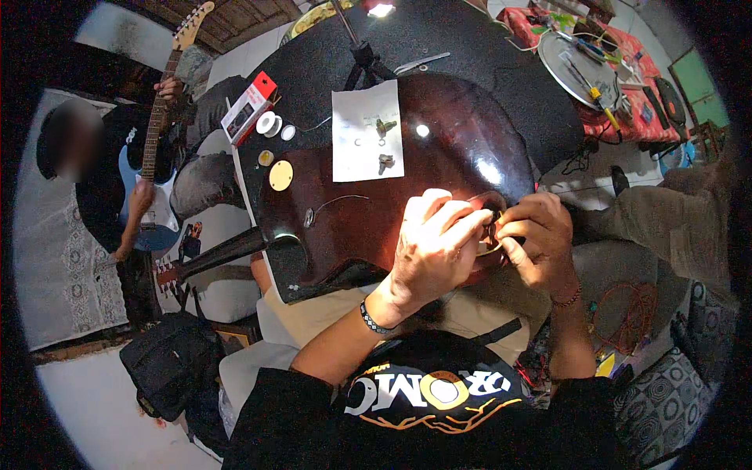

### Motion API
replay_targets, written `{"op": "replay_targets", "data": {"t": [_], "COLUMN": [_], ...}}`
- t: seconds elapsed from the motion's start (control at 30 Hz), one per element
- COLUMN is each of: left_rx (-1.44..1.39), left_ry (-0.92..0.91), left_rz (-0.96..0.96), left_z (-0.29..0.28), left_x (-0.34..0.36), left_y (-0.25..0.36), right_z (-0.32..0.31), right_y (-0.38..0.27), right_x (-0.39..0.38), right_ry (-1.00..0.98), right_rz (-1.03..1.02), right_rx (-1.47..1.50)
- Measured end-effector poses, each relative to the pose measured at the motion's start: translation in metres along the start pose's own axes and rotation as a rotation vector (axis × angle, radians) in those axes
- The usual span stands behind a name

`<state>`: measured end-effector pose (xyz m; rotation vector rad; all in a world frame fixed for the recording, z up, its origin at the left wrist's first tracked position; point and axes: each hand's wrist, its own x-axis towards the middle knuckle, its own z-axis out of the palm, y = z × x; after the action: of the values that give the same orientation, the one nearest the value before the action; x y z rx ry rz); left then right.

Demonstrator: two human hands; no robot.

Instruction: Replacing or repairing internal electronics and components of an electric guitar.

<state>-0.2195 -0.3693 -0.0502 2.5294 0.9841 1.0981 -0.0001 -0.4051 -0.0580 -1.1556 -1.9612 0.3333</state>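
Note:
A glossy dark red-brown guitar (pixel 454 149) lies back up on the black-topped table, its neck pointing left. My left hand (pixel 439 239) is closed over an opening near the body's near right edge, fingertips down in it. Beside it, my right hand (pixel 540 239) has thumb and fingers pinched together at the same opening. What the fingertips hold is hidden. A white paper sheet (pixel 366 149) rests on the body, with small metal parts (pixel 385 163) on it. A round cream plate (pixel 280 175) and a small coil of wire (pixel 309 216) lie to the left.
A red-and-white box (pixel 251 108) and a white spool (pixel 269 124) stand at the table's left. A black stand (pixel 365 66) rises at the far side. Tools fill a round tray (pixel 578 74) at the far right. At left, another person plays a blue guitar (pixel 137 188).

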Motion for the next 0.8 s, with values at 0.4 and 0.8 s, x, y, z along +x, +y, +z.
{"op": "replay_targets", "data": {"t": [0.4,0.8], "left_rx": [-0.008,0.066], "left_ry": [0.003,-0.135], "left_rz": [-0.049,0.028], "left_z": [0.001,0.008], "left_x": [0.005,0.012], "left_y": [0.000,0.000], "right_z": [0.006,0.007], "right_y": [0.004,0.013], "right_x": [-0.008,-0.019], "right_ry": [0.108,0.094], "right_rz": [0.053,0.031], "right_rx": [0.055,0.118]}}
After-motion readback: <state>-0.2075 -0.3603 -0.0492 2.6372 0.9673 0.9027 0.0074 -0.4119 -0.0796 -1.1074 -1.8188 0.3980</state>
